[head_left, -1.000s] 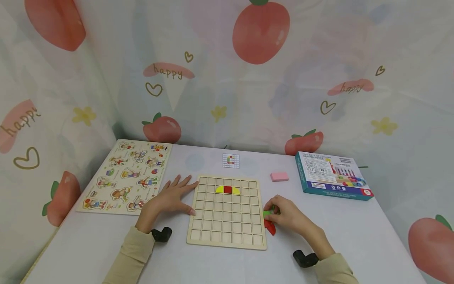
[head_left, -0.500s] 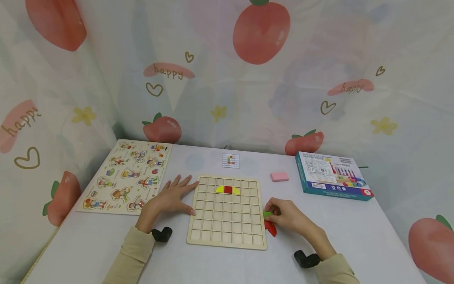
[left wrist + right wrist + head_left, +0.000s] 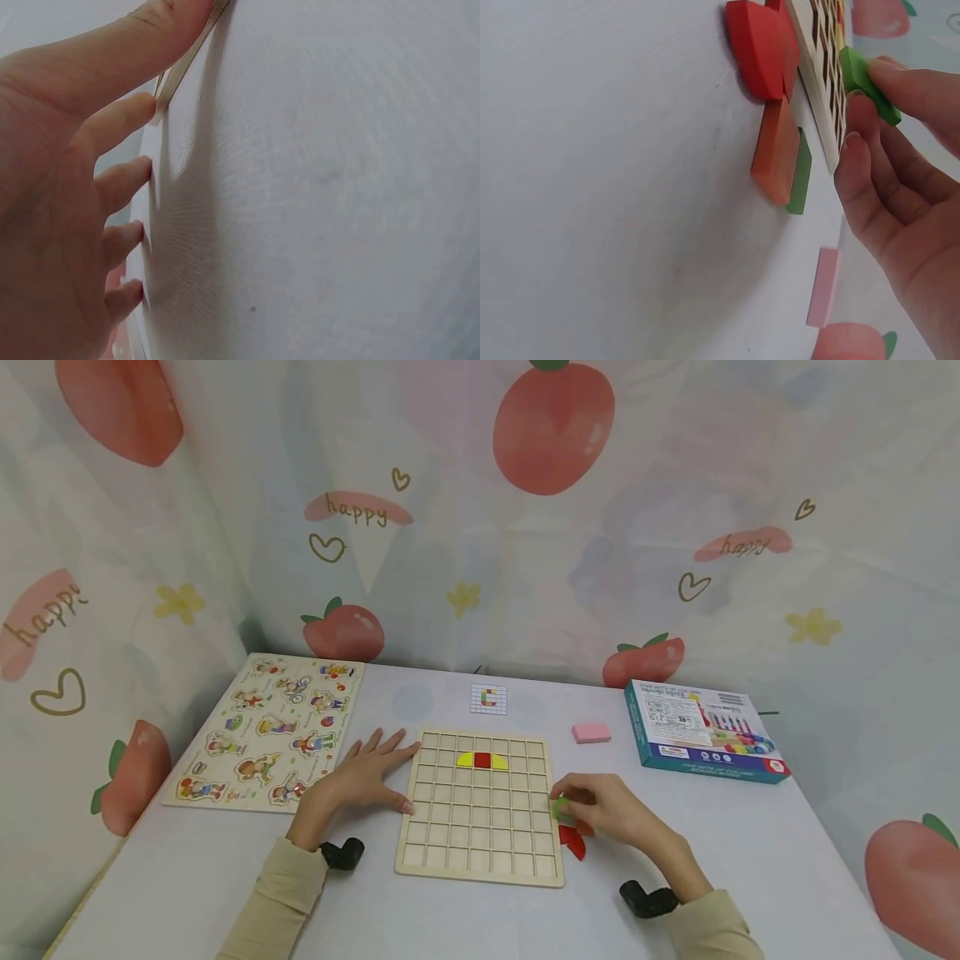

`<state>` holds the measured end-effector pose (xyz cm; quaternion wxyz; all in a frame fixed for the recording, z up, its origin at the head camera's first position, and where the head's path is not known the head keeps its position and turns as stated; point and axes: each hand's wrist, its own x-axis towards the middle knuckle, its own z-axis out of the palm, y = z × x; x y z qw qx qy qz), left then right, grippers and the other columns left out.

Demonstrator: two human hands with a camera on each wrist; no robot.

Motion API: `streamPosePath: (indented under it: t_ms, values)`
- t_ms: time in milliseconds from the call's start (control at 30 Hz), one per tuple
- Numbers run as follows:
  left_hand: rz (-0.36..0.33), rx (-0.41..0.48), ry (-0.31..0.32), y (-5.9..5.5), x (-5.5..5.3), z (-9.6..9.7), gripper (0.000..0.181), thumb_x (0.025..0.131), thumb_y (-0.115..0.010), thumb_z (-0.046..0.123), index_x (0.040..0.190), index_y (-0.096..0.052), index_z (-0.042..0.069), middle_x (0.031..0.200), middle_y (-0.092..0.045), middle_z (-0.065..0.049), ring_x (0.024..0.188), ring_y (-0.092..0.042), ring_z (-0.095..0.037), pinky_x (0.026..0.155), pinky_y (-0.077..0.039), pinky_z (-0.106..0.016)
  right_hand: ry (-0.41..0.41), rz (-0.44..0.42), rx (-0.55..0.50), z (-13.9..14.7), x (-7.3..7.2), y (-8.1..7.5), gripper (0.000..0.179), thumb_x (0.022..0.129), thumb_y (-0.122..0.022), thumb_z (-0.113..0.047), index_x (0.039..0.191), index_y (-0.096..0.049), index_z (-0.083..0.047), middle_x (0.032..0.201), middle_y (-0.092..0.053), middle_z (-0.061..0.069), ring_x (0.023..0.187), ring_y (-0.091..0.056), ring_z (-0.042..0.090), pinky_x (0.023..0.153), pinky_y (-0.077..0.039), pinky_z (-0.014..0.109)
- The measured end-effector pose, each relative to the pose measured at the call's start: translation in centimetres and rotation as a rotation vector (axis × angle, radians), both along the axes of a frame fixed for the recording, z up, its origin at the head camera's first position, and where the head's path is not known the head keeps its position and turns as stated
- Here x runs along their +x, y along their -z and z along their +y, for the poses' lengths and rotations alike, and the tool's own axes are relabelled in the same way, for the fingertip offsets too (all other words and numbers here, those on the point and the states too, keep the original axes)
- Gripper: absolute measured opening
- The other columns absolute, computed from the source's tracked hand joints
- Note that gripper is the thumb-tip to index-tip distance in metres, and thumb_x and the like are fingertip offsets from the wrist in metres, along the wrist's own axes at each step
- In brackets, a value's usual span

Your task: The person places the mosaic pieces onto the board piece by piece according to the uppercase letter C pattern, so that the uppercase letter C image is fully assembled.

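Observation:
My right hand (image 3: 606, 808) pinches a small green block (image 3: 864, 81) between thumb and fingers, at the right edge of the wooden grid board (image 3: 480, 875). Below that hand lie red blocks (image 3: 573, 843) on the table. The right wrist view also shows an orange block (image 3: 775, 154) and a second green block (image 3: 801, 172) lying beside them. My left hand (image 3: 362, 783) is spread, its thumb and index fingertip at the board's left edge. In the board's second row a red square (image 3: 482, 761) sits between a yellow curved piece (image 3: 466, 761) and another yellow piece (image 3: 500, 762).
A small pattern card (image 3: 488, 700) lies behind the board. To its right are a pink eraser-like block (image 3: 591, 733) and a flat boxed set (image 3: 705, 768). A wooden picture puzzle (image 3: 296, 664) lies at the left, near the left hand. Printed curtains rise behind the table.
The right hand has lifted the green block from beside the board and shifted slightly left, to the board's edge. The left hand has stayed in place.

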<state>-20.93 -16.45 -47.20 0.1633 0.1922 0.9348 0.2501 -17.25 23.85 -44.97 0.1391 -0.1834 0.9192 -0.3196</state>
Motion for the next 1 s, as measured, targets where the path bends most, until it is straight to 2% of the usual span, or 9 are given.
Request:
streamPosePath:
  t_ms: [267,433,600,733,833,1000]
  values:
    - [-0.005,-0.001,-0.004,0.1,-0.1,-0.1,0.103,0.076,-0.087,0.050,0.161,-0.037,0.019,0.172,-0.018,-0.015,0.159,-0.002,-0.046,0.125,-0.003,-0.067,0.032,-0.013,-0.042,-1.5,-0.7,0.0,0.018,0.096,-0.073,-0.016,0.114,-0.075,-0.017,0.107,-0.073,-0.003,0.097,-0.064,0.015,0.091,-0.059,0.033]
    - [-0.009,0.001,-0.005,0.0,0.0,-0.1,0.103,0.076,-0.087,0.050,0.161,-0.037,0.019,0.172,-0.017,-0.014,0.159,-0.001,-0.045,0.126,-0.002,-0.067,0.046,-0.041,-0.080,-2.7,-1.2,0.1,0.027,0.094,-0.074,-0.012,0.121,-0.074,-0.012,0.111,-0.073,0.000,0.097,-0.066,0.017,0.090,-0.059,0.029]
    - [-0.015,0.007,-0.007,-0.1,0.0,0.0,0.103,0.076,-0.087,0.050,0.161,-0.037,0.019,0.172,-0.017,-0.014,0.159,-0.001,-0.045,0.126,-0.002,-0.067,0.023,-0.039,-0.121,-3.8,-1.8,0.2,0.032,0.093,-0.075,-0.010,0.125,-0.073,-0.008,0.113,-0.074,0.005,0.095,-0.068,0.017,0.090,-0.061,0.032]
    - [-0.011,0.005,-0.006,0.1,-0.1,-0.1,0.103,0.076,-0.087,0.050,0.161,-0.037,0.019,0.172,-0.017,-0.014,0.159,-0.001,-0.045,0.126,-0.002,-0.067,0.004,-0.054,-0.152,-4.7,-2.3,0.1,0.033,0.092,-0.075,-0.007,0.125,-0.073,-0.005,0.112,-0.074,0.007,0.089,-0.067,0.016,0.086,-0.060,0.027]
    - [-0.006,0.003,-0.004,0.2,-0.1,-0.1,0.103,0.076,-0.087,0.050,0.161,-0.037,0.019,0.172,-0.017,-0.014,0.159,-0.001,-0.045,0.126,-0.002,-0.067,-0.002,-0.048,-0.152,-5.4,-2.7,0.1,0.033,0.091,-0.076,-0.007,0.124,-0.073,-0.004,0.109,-0.075,0.006,0.086,-0.066,0.014,0.084,-0.058,0.023]
    - [-0.010,0.009,-0.007,0.1,-0.1,-0.1,0.103,0.076,-0.087,0.050,0.161,-0.038,0.019,0.172,-0.017,-0.014,0.159,-0.001,-0.045,0.126,-0.002,-0.067,-0.014,-0.003,-0.143,-6.4,-3.1,0.2,0.031,0.090,-0.078,-0.008,0.120,-0.075,-0.004,0.106,-0.075,0.004,0.085,-0.066,0.012,0.083,-0.058,0.024]
